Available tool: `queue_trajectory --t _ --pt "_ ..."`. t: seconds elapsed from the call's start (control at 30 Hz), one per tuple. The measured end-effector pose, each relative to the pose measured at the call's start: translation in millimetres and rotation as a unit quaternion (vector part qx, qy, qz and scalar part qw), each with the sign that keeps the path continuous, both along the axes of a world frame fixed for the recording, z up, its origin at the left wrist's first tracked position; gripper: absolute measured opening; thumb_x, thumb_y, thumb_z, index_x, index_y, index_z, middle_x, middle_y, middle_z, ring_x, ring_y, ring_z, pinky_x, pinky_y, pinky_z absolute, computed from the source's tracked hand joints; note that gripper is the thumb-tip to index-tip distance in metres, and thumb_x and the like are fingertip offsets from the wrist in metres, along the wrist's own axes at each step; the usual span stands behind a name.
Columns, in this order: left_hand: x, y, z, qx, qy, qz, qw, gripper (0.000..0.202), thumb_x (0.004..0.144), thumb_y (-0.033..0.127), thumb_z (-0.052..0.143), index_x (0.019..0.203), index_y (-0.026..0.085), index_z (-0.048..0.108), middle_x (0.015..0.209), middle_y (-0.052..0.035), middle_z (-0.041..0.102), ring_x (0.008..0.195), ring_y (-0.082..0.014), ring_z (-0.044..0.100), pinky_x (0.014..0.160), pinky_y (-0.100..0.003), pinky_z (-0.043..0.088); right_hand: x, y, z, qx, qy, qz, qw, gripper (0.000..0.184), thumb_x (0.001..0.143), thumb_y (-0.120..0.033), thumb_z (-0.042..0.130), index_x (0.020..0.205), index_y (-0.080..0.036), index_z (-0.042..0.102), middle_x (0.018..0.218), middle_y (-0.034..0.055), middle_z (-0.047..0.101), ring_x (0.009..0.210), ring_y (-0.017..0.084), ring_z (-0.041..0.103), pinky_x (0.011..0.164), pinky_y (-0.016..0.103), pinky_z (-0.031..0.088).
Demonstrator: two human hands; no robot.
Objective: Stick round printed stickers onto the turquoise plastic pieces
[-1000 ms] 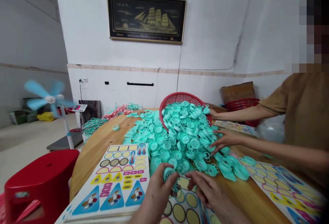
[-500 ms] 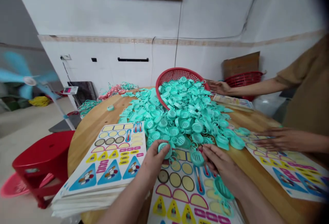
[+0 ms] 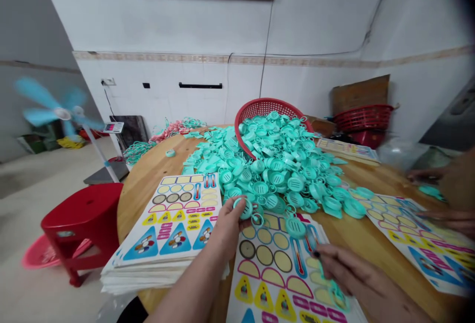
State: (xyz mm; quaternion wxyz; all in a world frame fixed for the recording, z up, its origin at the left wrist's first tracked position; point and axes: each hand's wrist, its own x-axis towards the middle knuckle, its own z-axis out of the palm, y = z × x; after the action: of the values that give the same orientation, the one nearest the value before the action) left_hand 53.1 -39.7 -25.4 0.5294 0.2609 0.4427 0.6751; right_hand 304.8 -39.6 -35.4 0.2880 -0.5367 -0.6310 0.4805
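Set on the floor at far left, a pink plastic basin [image 3: 42, 258] partly under a red plastic stool [image 3: 83, 219]. Behind them, a pale blue electric fan [image 3: 62, 114] on a pole, its blades blurred. Stacked on the round wooden desk [image 3: 148, 174], a pile of printed sticker sheets [image 3: 166, 224] showing triangles, ovals and thermometers, the small print too tiny to read.

Closed around a turquoise plastic vented disc [image 3: 244, 208], the left hand [image 3: 228, 229], fingertips on its rim, just above a second sticker sheet [image 3: 274, 263]. Disc tilted, slotted face up and toward the wall, attached loop pointing down and right. Tipped on its side beyond, a red plastic basket [image 3: 267, 108], spilling a heap of matching turquoise pieces [image 3: 274, 169] across the desk.

Low at right, the right hand [image 3: 349, 273], blurred, fingers curled down over a turquoise piece [image 3: 338, 296] on that sheet; grip impossible to tell.

Further right, stacked red baskets [image 3: 365, 117] before a cardboard sheet [image 3: 359, 94]. At the right edge, a co-worker's two hands [image 3: 451, 216] over a third sticker sheet [image 3: 411, 244], a turquoise piece [image 3: 430, 191] just beside the upper one.
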Motion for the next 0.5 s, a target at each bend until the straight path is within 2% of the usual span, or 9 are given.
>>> queue_trajectory --t 0.1,0.17,0.23,0.3,0.37,0.5 --pt "0 1 -2.6 -0.026 -0.016 -0.009 0.999 0.029 0.076 0.033 0.064 0.098 0.015 0.058 0.082 -0.0075 0.069 0.074 -0.0176 0.065 0.064 -0.027 0.052 -11 -18 2.0 0.069 -0.046 0.082 0.993 0.025 0.078 -0.048 0.059 0.092 -0.031 0.07 0.103 0.0047 0.067 0.1 0.025 0.059 0.081 0.031 0.049" --pt "1 1 -4.3 -0.048 -0.021 -0.021 0.998 0.025 0.075 0.03 0.065 0.094 0.015 0.059 0.08 -0.0075 0.068 0.071 -0.0172 0.065 0.06 -0.025 0.051 -36 -19 8.4 0.141 -0.067 0.156 0.975 0.025 0.085 -0.043 0.049 0.083 -0.029 0.069 0.094 0.005 0.066 0.093 0.023 0.06 0.079 0.031 0.048" --pt "1 1 -5.1 -0.064 -0.026 -0.025 0.997 0.02 0.076 0.028 0.064 0.091 0.015 0.059 0.079 -0.0073 0.068 0.069 -0.0159 0.064 0.058 -0.023 0.049 -64 -14 13.5 0.171 -0.121 0.217 0.953 0.029 0.089 -0.036 0.04 0.082 -0.027 0.067 0.086 0.0044 0.062 0.085 0.02 0.06 0.076 0.032 0.047" --pt "2 1 -4.7 -0.072 -0.039 -0.019 0.996 0.015 0.079 0.025 0.06 0.089 0.016 0.058 0.079 -0.0067 0.066 0.07 -0.0148 0.064 0.06 -0.023 0.05 -88 -3 14.0 0.196 -0.182 0.225 0.937 0.024 0.088 -0.028 0.04 0.084 -0.024 0.063 0.087 0.0044 0.06 0.084 0.02 0.059 0.075 0.033 0.045" --pt "2 2 -3.8 -0.079 -0.056 -0.009 0.995 0.011 0.081 0.024 0.056 0.088 0.017 0.055 0.08 -0.0061 0.065 0.071 -0.0146 0.064 0.063 -0.025 0.052 -102 7 10.0 0.213 -0.221 0.204 0.929 0.018 0.086 -0.023 0.041 0.086 -0.021 0.058 0.089 0.0052 0.06 0.085 0.021 0.059 0.073 0.033 0.043" --pt "2 2 -3.7 -0.085 -0.073 0.008 0.994 0.012 0.083 0.028 0.053 0.09 0.018 0.051 0.081 -0.0057 0.063 0.074 -0.0156 0.064 0.062 -0.026 0.052 -109 19 -0.6 0.222 -0.238 0.194 0.925 0.015 0.085 -0.02 0.038 0.082 -0.02 0.053 0.087 0.0057 0.06 0.082 0.021 0.058 0.07 0.032 0.042"
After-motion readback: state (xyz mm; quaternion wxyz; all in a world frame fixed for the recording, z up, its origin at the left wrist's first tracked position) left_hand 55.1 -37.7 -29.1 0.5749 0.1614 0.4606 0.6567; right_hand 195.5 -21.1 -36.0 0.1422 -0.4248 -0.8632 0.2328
